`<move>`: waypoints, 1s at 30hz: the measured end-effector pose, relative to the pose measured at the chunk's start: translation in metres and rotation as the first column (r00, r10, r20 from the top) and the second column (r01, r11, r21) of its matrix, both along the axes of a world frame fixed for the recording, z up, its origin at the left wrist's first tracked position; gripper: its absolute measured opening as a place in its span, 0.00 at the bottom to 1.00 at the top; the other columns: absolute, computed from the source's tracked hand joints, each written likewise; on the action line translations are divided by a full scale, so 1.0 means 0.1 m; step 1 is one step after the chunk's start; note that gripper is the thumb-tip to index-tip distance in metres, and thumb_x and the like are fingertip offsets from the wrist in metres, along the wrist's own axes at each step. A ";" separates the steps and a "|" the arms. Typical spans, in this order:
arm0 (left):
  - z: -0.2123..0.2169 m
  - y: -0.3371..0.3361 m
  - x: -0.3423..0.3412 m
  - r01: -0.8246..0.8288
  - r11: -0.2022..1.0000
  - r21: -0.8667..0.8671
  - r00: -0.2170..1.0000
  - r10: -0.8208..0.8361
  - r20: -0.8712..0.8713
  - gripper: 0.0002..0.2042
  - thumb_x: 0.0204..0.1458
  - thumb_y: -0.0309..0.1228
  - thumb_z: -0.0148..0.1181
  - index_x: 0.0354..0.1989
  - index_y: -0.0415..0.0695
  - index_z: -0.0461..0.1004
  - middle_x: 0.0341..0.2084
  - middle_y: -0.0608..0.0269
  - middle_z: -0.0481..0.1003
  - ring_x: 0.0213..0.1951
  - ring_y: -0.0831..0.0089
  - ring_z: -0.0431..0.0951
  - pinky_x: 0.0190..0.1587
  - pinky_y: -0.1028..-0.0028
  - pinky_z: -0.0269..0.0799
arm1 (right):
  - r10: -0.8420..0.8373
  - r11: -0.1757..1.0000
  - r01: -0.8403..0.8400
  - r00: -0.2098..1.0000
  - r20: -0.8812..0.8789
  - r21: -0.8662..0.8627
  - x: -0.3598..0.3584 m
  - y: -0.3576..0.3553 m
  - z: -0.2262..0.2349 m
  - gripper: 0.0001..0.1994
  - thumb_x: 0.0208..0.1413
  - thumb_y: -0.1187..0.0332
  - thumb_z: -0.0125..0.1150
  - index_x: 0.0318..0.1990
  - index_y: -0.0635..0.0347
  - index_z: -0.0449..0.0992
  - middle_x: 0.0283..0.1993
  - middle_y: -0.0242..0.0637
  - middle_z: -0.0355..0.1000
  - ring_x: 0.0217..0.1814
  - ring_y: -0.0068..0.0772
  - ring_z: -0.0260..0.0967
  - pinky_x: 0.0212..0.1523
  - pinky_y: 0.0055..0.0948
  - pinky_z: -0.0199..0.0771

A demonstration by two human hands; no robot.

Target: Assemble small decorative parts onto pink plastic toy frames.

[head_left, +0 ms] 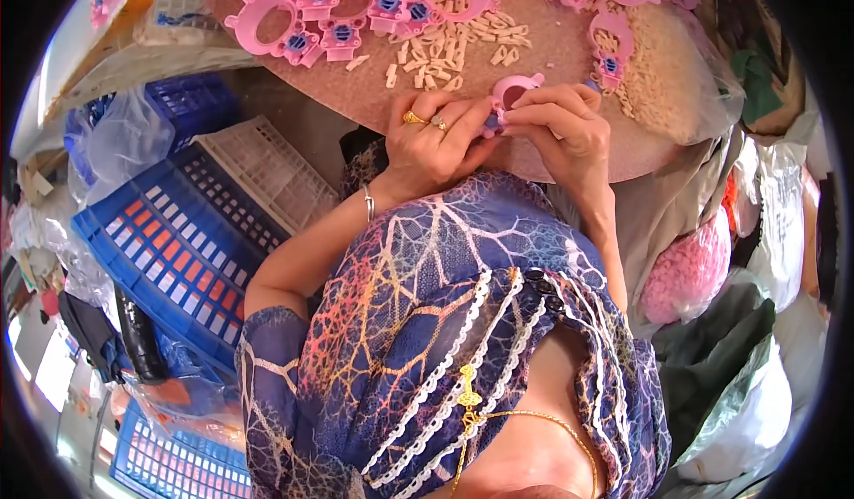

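The small pink plastic ring-shaped toy piece (514,92) is sitting at the near edge of the round brown surface (569,45), both the left hand (434,143) and the right hand (562,127) pinching it closed, best kept steady while fingertips are pressing squarely.

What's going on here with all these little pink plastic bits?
A person sits at a round brown table and holds a small pink plastic toy piece at its near edge, pinched between the left hand and the right hand. Farther back lie more pink pieces with blue centres and a scatter of small beige parts. Blue crates stand to the left.
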State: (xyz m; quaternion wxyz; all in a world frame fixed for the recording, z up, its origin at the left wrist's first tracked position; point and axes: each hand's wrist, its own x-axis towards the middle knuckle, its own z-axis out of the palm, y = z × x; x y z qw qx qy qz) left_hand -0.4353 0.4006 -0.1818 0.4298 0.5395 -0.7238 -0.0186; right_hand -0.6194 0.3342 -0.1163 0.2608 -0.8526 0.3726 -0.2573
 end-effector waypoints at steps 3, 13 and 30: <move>0.00 0.02 0.01 0.018 1.000 0.024 1.000 -0.018 0.012 0.20 0.41 0.36 0.72 0.44 0.44 0.79 0.35 0.70 0.80 0.40 0.72 0.77 0.46 0.67 0.67 | 0.015 1.000 -0.015 0.999 -0.038 -0.015 0.03 -0.02 0.01 0.06 0.46 0.71 0.70 0.33 0.50 0.83 0.38 0.25 0.79 0.41 0.25 0.75 0.48 0.29 0.60; -0.01 0.03 0.00 0.014 1.000 0.002 0.999 -0.014 -0.045 0.22 0.37 0.34 0.75 0.44 0.46 0.78 0.33 0.69 0.81 0.38 0.72 0.78 0.44 0.67 0.67 | 0.197 0.969 -0.178 0.975 -0.102 0.170 0.11 -0.35 0.12 0.03 0.47 0.72 0.69 0.31 0.55 0.81 0.34 0.28 0.78 0.38 0.30 0.75 0.46 0.30 0.59; -0.03 -0.03 -0.01 0.022 0.998 -0.058 0.997 -0.026 -0.071 0.17 0.45 0.35 0.72 0.42 0.44 0.76 0.34 0.68 0.81 0.34 0.71 0.79 0.43 0.66 0.68 | 0.216 0.870 -0.081 0.950 -0.227 0.486 0.27 -0.53 0.23 0.02 0.46 0.75 0.66 0.28 0.63 0.79 0.28 0.42 0.76 0.34 0.43 0.76 0.42 0.40 0.68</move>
